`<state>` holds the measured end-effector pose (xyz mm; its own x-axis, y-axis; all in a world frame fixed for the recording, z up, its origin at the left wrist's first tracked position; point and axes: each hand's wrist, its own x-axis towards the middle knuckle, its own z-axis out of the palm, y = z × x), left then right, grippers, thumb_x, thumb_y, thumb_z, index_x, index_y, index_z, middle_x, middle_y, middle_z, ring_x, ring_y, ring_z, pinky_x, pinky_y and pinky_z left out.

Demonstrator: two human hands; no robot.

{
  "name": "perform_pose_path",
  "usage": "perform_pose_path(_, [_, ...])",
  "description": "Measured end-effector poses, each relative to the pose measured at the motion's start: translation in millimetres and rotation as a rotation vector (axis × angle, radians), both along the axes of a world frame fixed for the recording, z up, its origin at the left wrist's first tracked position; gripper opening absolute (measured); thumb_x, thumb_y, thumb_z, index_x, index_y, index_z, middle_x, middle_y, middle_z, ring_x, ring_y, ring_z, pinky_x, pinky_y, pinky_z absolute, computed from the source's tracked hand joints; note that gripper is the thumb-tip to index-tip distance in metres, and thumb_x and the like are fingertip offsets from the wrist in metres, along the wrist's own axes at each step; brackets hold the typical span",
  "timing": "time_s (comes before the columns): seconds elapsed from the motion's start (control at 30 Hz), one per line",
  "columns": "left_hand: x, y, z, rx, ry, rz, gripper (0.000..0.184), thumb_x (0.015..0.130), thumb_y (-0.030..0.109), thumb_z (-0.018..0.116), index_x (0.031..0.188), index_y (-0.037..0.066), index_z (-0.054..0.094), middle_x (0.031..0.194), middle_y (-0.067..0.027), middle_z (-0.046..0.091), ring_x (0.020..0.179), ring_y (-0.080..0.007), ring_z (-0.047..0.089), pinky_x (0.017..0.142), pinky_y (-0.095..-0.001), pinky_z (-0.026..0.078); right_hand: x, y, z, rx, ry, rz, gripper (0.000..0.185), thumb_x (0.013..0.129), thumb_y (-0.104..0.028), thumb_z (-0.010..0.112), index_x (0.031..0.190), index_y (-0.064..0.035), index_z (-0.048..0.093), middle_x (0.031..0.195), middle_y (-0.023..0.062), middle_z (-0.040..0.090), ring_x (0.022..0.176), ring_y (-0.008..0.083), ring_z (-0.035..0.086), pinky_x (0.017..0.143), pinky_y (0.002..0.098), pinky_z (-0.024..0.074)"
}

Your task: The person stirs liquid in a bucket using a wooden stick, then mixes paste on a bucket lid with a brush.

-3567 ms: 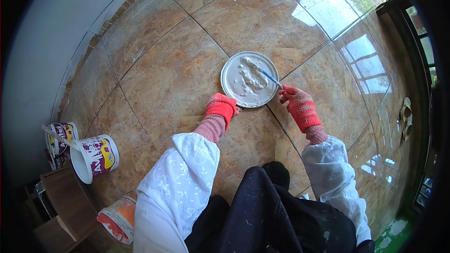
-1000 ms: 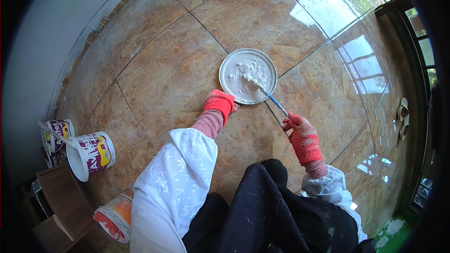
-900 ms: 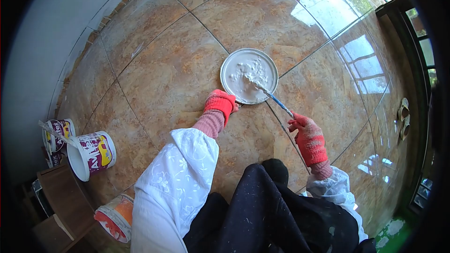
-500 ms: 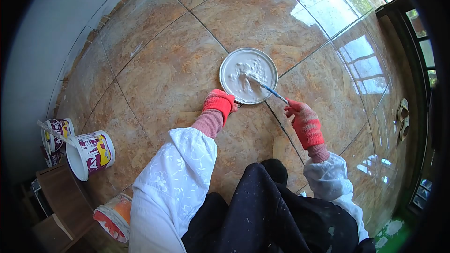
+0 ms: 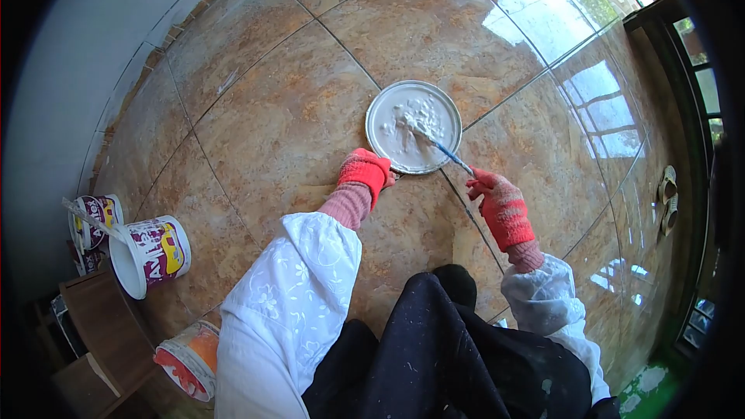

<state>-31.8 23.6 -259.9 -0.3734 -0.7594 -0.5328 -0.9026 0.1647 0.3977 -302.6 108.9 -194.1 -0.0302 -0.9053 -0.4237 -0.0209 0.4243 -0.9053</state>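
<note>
A round white lid (image 5: 375, 130) with thick white paste (image 5: 420, 114) on it is at the middle of the view, over the tiled floor. My left hand (image 5: 366, 170), in a red fingerless glove, grips the lid's lower left edge, its fingertips partly hidden. In my right hand (image 5: 499, 203), gloved the same way, is the end of a thin brush (image 5: 452, 155) with a blue and white handle. The brush's tip is in the paste, covered with white.
White tubs (image 5: 168, 252) with purple labels stand at the left, a stick across one. Below them are a brown wooden piece (image 5: 116, 326) and an orange-stained bucket (image 5: 203, 353). Shoes (image 5: 668, 200) lie at the right by a dark door frame.
Since the earliest frame my right hand has moved down and a little right, drawing back along the brush, and the paste is spread differently. My left hand has kept its hold on the lid.
</note>
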Motion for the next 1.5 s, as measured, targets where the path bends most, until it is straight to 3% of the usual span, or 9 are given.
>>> perform_pose_path(0.13, [-5.6, -1.4, 1.3, 0.010, -0.048, 0.012, 0.013, 0.073, 0.017, 0.069, 0.079, 0.008, 0.062, 0.077, -0.0029, 0.065, 0.074, -0.0144, 0.061, 0.075, -0.0274, 0.048, -6.3, -1.9, 20.2, 0.067, 0.048, -0.005, 0.028, 0.089, -0.005, 0.047, 0.114, -0.0063, 0.058, 0.090, 0.0059, 0.064, 0.071, 0.0113, 0.058, 0.051, 0.0237, 0.0426])
perform_pose_path(0.23, [-6.5, -6.3, -21.1, -0.037, -0.274, -0.180, 0.039, 0.075, 0.047, 0.062, 0.098, 0.015, 0.065, 0.100, -0.0087, 0.065, 0.091, -0.0256, 0.063, 0.081, -0.0357, 0.049, -14.4, -20.3, 19.0, -0.047, 0.165, 0.011, 0.028, 0.089, -0.005, 0.048, 0.116, -0.0076, 0.058, 0.089, 0.0047, 0.065, 0.069, 0.0111, 0.057, 0.052, 0.0240, 0.0438])
perform_pose_path(0.33, [2.2, 1.6, -16.8, 0.078, 0.054, 0.102, 0.013, 0.076, 0.011, 0.067, 0.082, 0.004, 0.057, 0.076, -0.0050, 0.065, 0.073, -0.0164, 0.062, 0.071, -0.0286, 0.050, -20.5, -43.1, 11.0, -0.024, 0.165, 0.025, 0.028, 0.088, -0.003, 0.048, 0.115, -0.0034, 0.057, 0.092, 0.0056, 0.064, 0.070, 0.0121, 0.058, 0.051, 0.0249, 0.0445])
perform_pose_path(0.4, [5.6, 8.5, -35.9, 0.506, 0.794, 1.151, 0.020, 0.077, 0.007, 0.066, 0.087, 0.002, 0.050, 0.076, -0.0108, 0.064, 0.072, -0.0203, 0.064, 0.066, -0.0324, 0.054, -20.9, -56.5, 7.5, -0.002, 0.171, 0.056, 0.028, 0.088, -0.002, 0.049, 0.115, -0.0022, 0.057, 0.092, 0.0057, 0.064, 0.070, 0.0123, 0.058, 0.052, 0.0249, 0.0445])
perform_pose_path(0.43, [7.5, 9.4, -50.0, 0.506, 0.792, 1.153, 0.020, 0.077, 0.007, 0.066, 0.087, 0.002, 0.050, 0.076, -0.0108, 0.064, 0.072, -0.0203, 0.064, 0.066, -0.0324, 0.054, -20.6, -62.7, 5.7, 0.018, 0.178, 0.085, 0.027, 0.087, -0.002, 0.049, 0.114, -0.0010, 0.057, 0.091, 0.0058, 0.064, 0.070, 0.0125, 0.058, 0.052, 0.0250, 0.0445])
perform_pose_path(0.53, [8.2, 11.9, -71.8, 0.000, 0.602, 0.443, 0.026, 0.077, 0.003, 0.066, 0.089, 0.000, 0.044, 0.076, -0.0164, 0.064, 0.071, -0.0239, 0.065, 0.061, -0.0351, 0.055, -17.4, -79.8, 4.7, 0.030, 0.119, 0.085, 0.027, 0.085, 0.001, 0.049, 0.111, -0.0004, 0.057, 0.090, 0.0055, 0.064, 0.069, 0.0126, 0.058, 0.051, 0.0248, 0.0449])
perform_pose_path(0.6, [-11.6, 7.2, 5.6, 0.331, 0.504, 0.999, 0.023, 0.078, 0.003, 0.065, 0.089, 0.000, 0.045, 0.077, -0.0173, 0.063, 0.071, -0.0251, 0.065, 0.062, -0.0363, 0.055, -13.5, -94.8, 9.6, 0.106, 0.137, 0.114, 0.028, 0.082, 0.006, 0.048, 0.107, -0.0007, 0.059, 0.087, 0.0053, 0.064, 0.068, 0.0123, 0.057, 0.051, 0.0247, 0.0453])
perform_pose_path(0.7, [-16.6, 4.2, 44.3, 0.493, 0.638, 1.228, 0.023, 0.078, 0.003, 0.065, 0.089, 0.001, 0.045, 0.077, -0.0175, 0.063, 0.071, -0.0275, 0.065, 0.062, -0.0383, 0.056, -11.8, -107.5, 12.8, 0.041, 0.150, 0.219, 0.023, 0.087, -0.003, 0.048, 0.105, -0.0015, 0.061, 0.083, 0.0050, 0.063, 0.059, 0.0123, 0.055, 0.047, 0.0236, 0.0440])
perform_pose_path(1.5, [-13.0, 15.3, 24.5, 0.485, 0.777, 1.320, 0.023, 0.081, 0.005, 0.063, 0.096, 0.004, 0.046, 0.081, -0.0164, 0.061, 0.070, -0.0296, 0.064, 0.057, -0.0400, 0.056, -26.7, -119.0, 57.6, -0.136, 0.345, 0.539, 0.025, 0.088, -0.002, 0.049, 0.105, -0.0066, 0.065, 0.083, 0.0033, 0.065, 0.073, 0.0079, 0.057, 0.061, 0.0200, 0.0454])
